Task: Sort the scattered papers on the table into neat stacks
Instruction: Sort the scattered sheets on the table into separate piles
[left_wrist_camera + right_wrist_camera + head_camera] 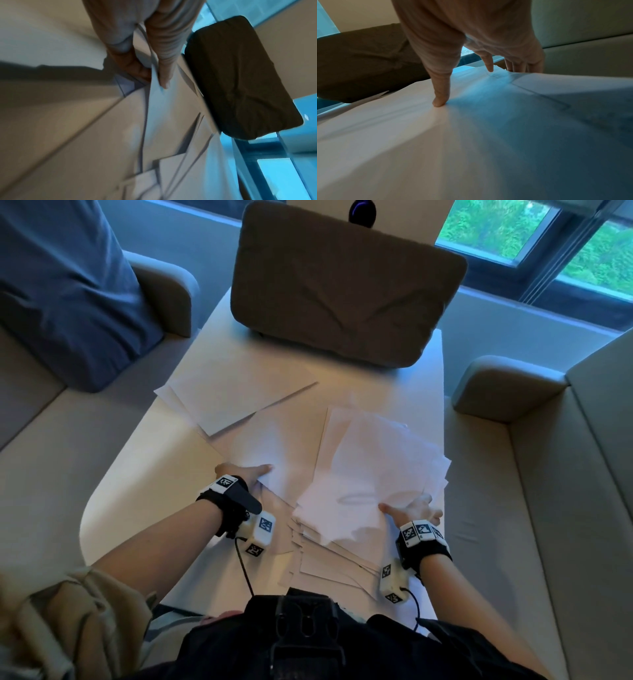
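White papers lie scattered over a pale table (137,474). A loose pile (233,395) sits at the far left, and a fanned stack (329,556) lies near the front edge. My left hand (251,474) pinches the near corner of a middle sheet (274,446); in the left wrist view the thumb (163,79) lies on top of the sheet (159,116), with the fingers underneath. My right hand (411,508) holds a lifted bunch of sheets (373,460) at its near right edge. Its thumb (440,100) presses on the top sheet (471,135), and the other fingers (522,66) reach behind the paper's edge.
A dark brown cushion (342,292) stands at the table's far end. A blue cushion (61,285) lies on the grey sofa at the left. Another grey sofa (548,474) runs along the right. Windows are beyond the table.
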Demonstrator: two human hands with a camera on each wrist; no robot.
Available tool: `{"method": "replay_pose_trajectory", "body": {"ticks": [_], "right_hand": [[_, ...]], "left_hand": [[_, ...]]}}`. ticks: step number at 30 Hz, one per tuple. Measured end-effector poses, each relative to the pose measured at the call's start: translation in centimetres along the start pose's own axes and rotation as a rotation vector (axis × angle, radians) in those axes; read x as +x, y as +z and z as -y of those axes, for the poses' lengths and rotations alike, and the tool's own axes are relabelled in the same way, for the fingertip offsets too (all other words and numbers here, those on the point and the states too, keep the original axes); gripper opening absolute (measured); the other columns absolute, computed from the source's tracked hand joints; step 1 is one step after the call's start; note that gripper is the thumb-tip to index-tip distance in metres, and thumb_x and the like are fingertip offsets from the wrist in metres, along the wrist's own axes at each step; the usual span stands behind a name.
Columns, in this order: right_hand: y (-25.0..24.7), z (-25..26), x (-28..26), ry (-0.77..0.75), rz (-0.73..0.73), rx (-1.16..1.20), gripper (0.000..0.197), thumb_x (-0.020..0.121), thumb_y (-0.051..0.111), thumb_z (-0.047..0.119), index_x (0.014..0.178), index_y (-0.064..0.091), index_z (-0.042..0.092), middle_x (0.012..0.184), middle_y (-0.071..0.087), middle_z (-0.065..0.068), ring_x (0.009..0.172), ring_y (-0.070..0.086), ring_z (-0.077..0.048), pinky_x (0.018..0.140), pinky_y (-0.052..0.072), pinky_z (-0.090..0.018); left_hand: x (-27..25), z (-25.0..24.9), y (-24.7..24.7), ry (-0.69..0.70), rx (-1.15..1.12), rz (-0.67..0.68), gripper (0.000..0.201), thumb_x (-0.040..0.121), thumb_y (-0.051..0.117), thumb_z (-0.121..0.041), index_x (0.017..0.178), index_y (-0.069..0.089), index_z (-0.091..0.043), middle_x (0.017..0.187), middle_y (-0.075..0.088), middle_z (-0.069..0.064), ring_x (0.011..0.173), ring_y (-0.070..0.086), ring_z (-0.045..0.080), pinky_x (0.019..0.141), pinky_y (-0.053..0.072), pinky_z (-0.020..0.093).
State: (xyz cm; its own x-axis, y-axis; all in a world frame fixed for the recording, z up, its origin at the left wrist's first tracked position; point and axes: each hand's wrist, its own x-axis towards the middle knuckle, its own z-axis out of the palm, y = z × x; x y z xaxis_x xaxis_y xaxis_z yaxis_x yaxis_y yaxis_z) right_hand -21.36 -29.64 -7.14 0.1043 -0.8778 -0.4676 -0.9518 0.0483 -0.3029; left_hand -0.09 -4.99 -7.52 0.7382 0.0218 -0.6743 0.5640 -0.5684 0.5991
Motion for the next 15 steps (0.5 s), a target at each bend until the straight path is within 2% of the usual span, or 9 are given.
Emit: {"method": "replay_pose_trajectory", "body": {"ticks": [1, 2, 4, 6, 8, 9, 12, 13, 15], "right_hand": [[-0.1, 0.0, 0.0, -0.002, 0.001, -0.006, 0.099, 0.06, 0.086, 0.046, 0.131, 0.029, 0.005, 0.131, 0.031, -0.024, 0.121, 0.038, -0.041, 0.094, 0.045, -0.049], [-0.1, -0.1, 0.0, -0.003, 0.001, -0.011, 0.1, 0.061, 0.085, 0.047, 0.132, 0.029, 0.005, 0.132, 0.031, -0.024, 0.122, 0.037, -0.041, 0.095, 0.044, -0.049], [-0.1, -0.2, 0.0, -0.015, 0.015, -0.016, 0.102, 0.063, 0.083, 0.047, 0.136, 0.026, 0.005, 0.134, 0.028, -0.025, 0.124, 0.035, -0.041, 0.098, 0.042, -0.049], [0.1, -0.2, -0.1, -0.023, 0.016, 0.0, 0.102, 0.064, 0.083, 0.046, 0.137, 0.026, 0.006, 0.134, 0.027, -0.025, 0.125, 0.033, -0.041, 0.099, 0.041, -0.051], [-0.1, -0.4, -0.2, -0.03, 0.021, 0.011, 0.099, 0.065, 0.083, 0.045, 0.136, 0.026, 0.006, 0.136, 0.025, -0.025, 0.127, 0.031, -0.042, 0.101, 0.039, -0.052], [-0.1, -0.5, -0.2, -0.032, 0.025, 0.014, 0.098, 0.065, 0.083, 0.044, 0.135, 0.026, 0.006, 0.137, 0.024, -0.025, 0.128, 0.03, -0.042, 0.102, 0.038, -0.051], [-0.1, -0.7, -0.1, -0.046, 0.026, 0.016, 0.095, 0.067, 0.083, 0.042, 0.135, 0.028, 0.005, 0.138, 0.023, -0.025, 0.129, 0.029, -0.042, 0.104, 0.036, -0.051], [0.0, -0.8, -0.2, -0.046, 0.024, 0.014, 0.094, 0.067, 0.082, 0.042, 0.134, 0.028, 0.005, 0.138, 0.024, -0.026, 0.129, 0.029, -0.042, 0.104, 0.036, -0.051], [0.0, -0.8, -0.3, -0.049, 0.018, 0.015, 0.093, 0.067, 0.082, 0.042, 0.133, 0.029, 0.005, 0.137, 0.025, -0.025, 0.128, 0.031, -0.041, 0.102, 0.038, -0.051]], "left_hand": [[-0.2, 0.0, 0.4, 0.0, -0.041, 0.021, 0.071, 0.058, 0.086, -0.044, 0.102, 0.055, 0.002, 0.093, 0.063, 0.014, 0.079, 0.061, 0.026, 0.068, 0.05, 0.031], [-0.3, 0.0, 0.9, -0.001, -0.065, 0.064, 0.064, 0.059, 0.086, -0.043, 0.097, 0.058, 0.002, 0.089, 0.062, 0.012, 0.077, 0.06, 0.026, 0.07, 0.051, 0.032], [-1.3, 0.0, 1.8, -0.004, -0.033, 0.169, 0.065, 0.064, 0.082, -0.045, 0.104, 0.061, 0.003, 0.092, 0.062, 0.014, 0.081, 0.06, 0.027, 0.08, 0.051, 0.034], [-1.5, 0.0, 2.2, 0.028, 0.028, 0.152, 0.07, 0.073, 0.076, -0.045, 0.118, 0.056, 0.005, 0.1, 0.063, 0.019, 0.087, 0.062, 0.029, 0.079, 0.049, 0.033], [-2.3, -0.4, 2.4, 0.104, 0.068, 0.095, 0.069, 0.079, 0.071, -0.041, 0.127, 0.048, 0.004, 0.121, 0.059, 0.019, 0.107, 0.059, 0.032, 0.085, 0.047, 0.033], [-2.8, -0.6, 2.3, 0.174, 0.088, 0.074, 0.063, 0.082, 0.069, -0.038, 0.127, 0.05, 0.001, 0.124, 0.058, 0.017, 0.11, 0.058, 0.032, 0.086, 0.046, 0.032], [-5.1, -2.3, 1.8, 0.432, 0.152, 0.0, 0.032, 0.087, 0.062, -0.028, 0.108, 0.066, -0.004, 0.111, 0.067, 0.016, 0.101, 0.062, 0.032, 0.079, 0.046, 0.029], [-5.9, -2.9, 1.6, 0.516, 0.188, -0.031, 0.028, 0.088, 0.06, -0.028, 0.102, 0.069, -0.005, 0.105, 0.068, 0.016, 0.099, 0.062, 0.031, 0.079, 0.045, 0.028], [-7.6, -4.3, 1.4, 0.728, 0.264, -0.085, 0.026, 0.09, 0.057, -0.025, 0.091, 0.071, -0.003, 0.09, 0.068, 0.016, 0.088, 0.061, 0.026, 0.07, 0.038, 0.027]]}}
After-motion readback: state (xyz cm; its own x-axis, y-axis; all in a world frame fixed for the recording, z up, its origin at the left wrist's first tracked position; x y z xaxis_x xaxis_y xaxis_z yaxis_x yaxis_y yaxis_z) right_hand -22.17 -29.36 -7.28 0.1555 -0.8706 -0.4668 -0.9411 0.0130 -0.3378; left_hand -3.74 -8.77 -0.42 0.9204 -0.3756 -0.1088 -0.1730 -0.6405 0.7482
